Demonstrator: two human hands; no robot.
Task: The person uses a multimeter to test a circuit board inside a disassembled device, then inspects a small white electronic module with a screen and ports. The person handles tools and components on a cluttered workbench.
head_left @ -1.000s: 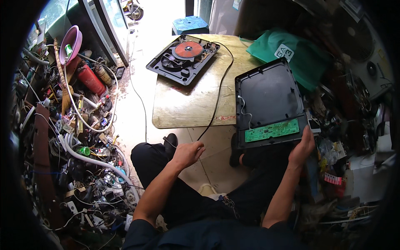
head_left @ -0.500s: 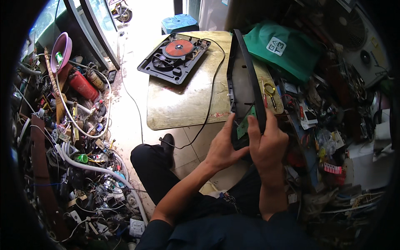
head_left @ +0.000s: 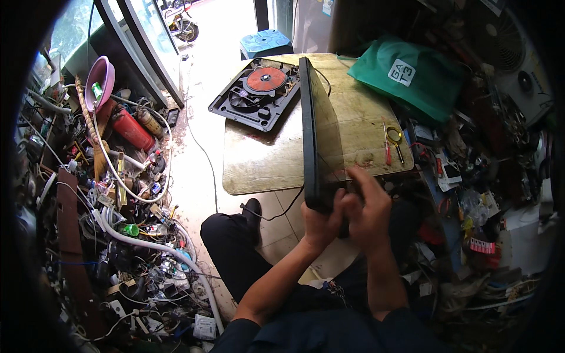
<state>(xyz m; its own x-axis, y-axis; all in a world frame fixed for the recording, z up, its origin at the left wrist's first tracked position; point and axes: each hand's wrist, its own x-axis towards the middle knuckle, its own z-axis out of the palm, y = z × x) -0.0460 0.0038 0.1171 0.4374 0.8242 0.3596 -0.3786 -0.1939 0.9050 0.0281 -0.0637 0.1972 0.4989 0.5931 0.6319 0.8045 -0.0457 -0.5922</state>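
Observation:
The black top panel of an induction cooker [head_left: 310,135] stands on edge before me, its glossy face turned right. My left hand [head_left: 321,226] is closed round its near lower end; the panel hides part of the fingers. Beside the glossy face is my right hand [head_left: 369,209], fingers apart and forefinger stretched out, with nothing seen in it. Whether a fingertip touches the panel I cannot tell. On the table's far left lies the opened cooker base [head_left: 244,115], with a round reddish coil [head_left: 266,80] and a black fan [head_left: 246,99] in it.
A red-handled screwdriver [head_left: 387,150] and a magnifying glass [head_left: 395,138] lie on the wooden table [head_left: 259,170]. A green bag [head_left: 406,76] rests at its far right. The power cord [head_left: 282,213] hangs past the near edge. Piled parts [head_left: 159,265] crowd the left; more clutter stands right.
The panel has turned, so its glossy face shows instead of its hollow inside with a green circuit board. My right hand has let go of its edge. The whole view has shifted slightly.

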